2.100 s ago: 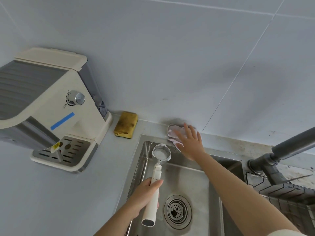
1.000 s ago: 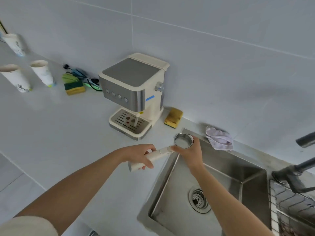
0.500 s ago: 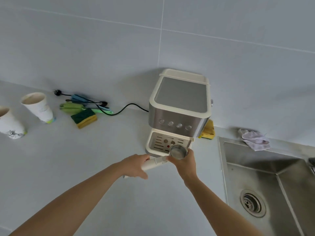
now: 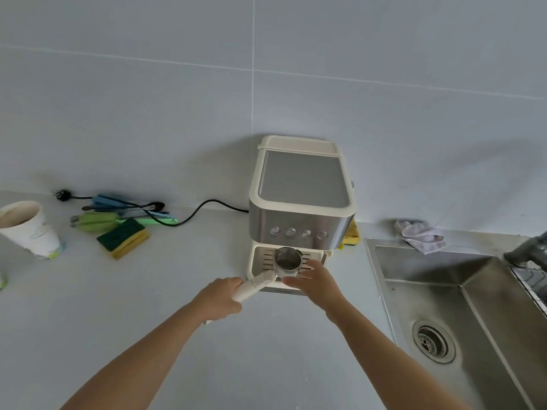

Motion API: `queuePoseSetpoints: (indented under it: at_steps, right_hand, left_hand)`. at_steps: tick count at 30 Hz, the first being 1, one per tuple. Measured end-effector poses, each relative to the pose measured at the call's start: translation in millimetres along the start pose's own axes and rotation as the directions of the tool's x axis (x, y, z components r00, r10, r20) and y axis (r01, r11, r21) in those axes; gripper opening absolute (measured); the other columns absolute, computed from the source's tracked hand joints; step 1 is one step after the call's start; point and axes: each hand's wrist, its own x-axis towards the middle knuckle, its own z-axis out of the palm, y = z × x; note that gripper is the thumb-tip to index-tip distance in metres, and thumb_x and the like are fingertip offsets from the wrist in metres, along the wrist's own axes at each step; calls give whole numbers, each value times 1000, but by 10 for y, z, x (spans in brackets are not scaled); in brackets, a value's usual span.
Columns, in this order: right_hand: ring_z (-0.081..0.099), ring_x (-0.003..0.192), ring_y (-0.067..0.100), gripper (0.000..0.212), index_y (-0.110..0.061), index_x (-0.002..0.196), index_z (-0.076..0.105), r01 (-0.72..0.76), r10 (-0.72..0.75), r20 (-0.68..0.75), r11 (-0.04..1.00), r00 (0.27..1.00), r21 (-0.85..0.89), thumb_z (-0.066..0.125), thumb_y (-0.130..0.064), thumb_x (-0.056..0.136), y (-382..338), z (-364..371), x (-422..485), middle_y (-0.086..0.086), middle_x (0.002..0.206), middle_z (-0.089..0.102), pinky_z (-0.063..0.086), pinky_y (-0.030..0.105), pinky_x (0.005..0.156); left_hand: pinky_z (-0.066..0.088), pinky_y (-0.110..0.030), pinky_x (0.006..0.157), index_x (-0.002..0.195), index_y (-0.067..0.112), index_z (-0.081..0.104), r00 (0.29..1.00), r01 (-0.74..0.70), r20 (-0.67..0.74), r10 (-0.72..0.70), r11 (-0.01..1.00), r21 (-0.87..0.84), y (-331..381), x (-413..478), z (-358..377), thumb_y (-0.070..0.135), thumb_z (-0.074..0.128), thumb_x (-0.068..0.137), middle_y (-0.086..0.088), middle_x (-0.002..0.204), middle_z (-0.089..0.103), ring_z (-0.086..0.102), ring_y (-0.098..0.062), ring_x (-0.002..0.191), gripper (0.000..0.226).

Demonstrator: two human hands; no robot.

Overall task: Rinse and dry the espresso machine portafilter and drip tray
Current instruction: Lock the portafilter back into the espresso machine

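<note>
A paper cup (image 4: 28, 229) sits cut off at the far left. The left hand (image 4: 220, 300) grips the portafilter (image 4: 279, 269) handle, hiding most of it, while the right hand (image 4: 315, 281) cups the basket. It hovers over the drip tray (image 4: 263, 258), partly hidden under the espresso machine (image 4: 302, 196).

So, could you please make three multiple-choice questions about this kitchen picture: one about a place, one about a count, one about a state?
1. Where is the pale cloth?
A. on the counter behind the sink
B. on top of the coffee machine
C. inside the paper cup

2. How many round buttons are on the front of the coffee machine?
A. two
B. four
C. six

3. How is the portafilter held?
A. by the left hand alone
B. by both hands
C. it lies in the sink

Answers:
1 A: it lies by the sink rim, at the wall.
2 B: four in one row.
3 B: the left hand grips the handle, the right hand steadies the metal basket.
</note>
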Motion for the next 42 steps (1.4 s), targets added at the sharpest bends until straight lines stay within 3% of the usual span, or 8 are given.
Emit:
queuePoseSetpoints:
  at_steps: [9, 12, 20, 24, 27, 31, 33, 42]
  right_hand:
    - [56, 107, 21, 36, -15, 121, 48, 273, -415, -445, 896, 793, -349, 56, -29, 90, -692, -768, -403, -1, 111, 56, 42, 31, 84]
    - [26, 140, 20, 53, -16, 144, 29, 349, -531, -284, 793, 798, -500, 44, -32, 96, -884, -789, -220, 4, 153, 25, 25, 29, 108]
    - [-3, 146, 22, 60, -13, 149, 8, 245, -482, -89, 586, 872, -772, 24, -41, 99, -916, -651, 140, 8, 158, 2, 3, 35, 118]
    - [19, 141, 34, 70, -13, 142, 16, 227, -523, -136, 570, 841, -789, 14, -61, 90, -878, -668, 209, 20, 152, 21, 21, 45, 115]
    - [50, 101, 46, 39, -11, 107, 34, 254, -688, -74, 364, 722, -896, 64, -23, 85, -741, -665, 356, 31, 101, 59, 51, 48, 84]
    - [48, 100, 26, 39, -12, 105, 44, 214, -674, -186, 465, 715, -859, 13, -36, 99, -805, -642, 365, 13, 96, 62, 57, 38, 77]
    - [44, 93, 31, 36, -9, 102, 41, 237, -760, -92, 312, 643, -920, 9, -25, 99, -701, -613, 455, 17, 86, 56, 56, 46, 75]
    - [47, 95, 33, 79, 3, 100, 62, 199, -753, -133, 334, 644, -921, -8, -32, 97, -725, -637, 433, 21, 86, 60, 53, 48, 83]
  left_hand:
    - [45, -26, 57, 78, 21, 45, 999, -40, -15, 41, 999, 12, -21, 205, -174, 12, 59, 74, 2, 76, 53, 54, -21, 62, 17]
    - [43, -22, 51, 81, 19, 47, 998, -52, -30, 52, 999, -7, -8, 266, -235, 11, 59, 74, 5, 71, 51, 52, -17, 54, 16]
    - [46, -27, 57, 100, 6, 56, 995, -78, -65, 75, 996, -40, 54, 371, -337, 9, 60, 76, -2, 85, 56, 54, -21, 61, 25]
    - [45, -24, 55, 96, 11, 56, 993, -110, -57, 107, 993, -51, 106, 423, -376, 8, 60, 76, -1, 83, 54, 52, -18, 60, 20]
    - [44, -25, 55, 101, 10, 58, 991, -120, -60, 118, 992, -46, 145, 468, -416, 8, 59, 77, -2, 83, 55, 53, -19, 58, 25]
    - [41, -23, 53, 102, 19, 58, 987, -154, -41, 153, 988, -30, 167, 515, -485, 7, 60, 76, 1, 79, 54, 51, -17, 53, 28]
    - [40, -21, 52, 94, 25, 53, 985, -166, -43, 165, 986, -21, 182, 537, -522, 6, 60, 76, 4, 76, 53, 51, -15, 52, 27]
    - [43, -22, 53, 86, 20, 53, 985, -170, -33, 169, 985, -32, 226, 571, -692, 6, 61, 75, -3, 81, 55, 52, -20, 55, 19]
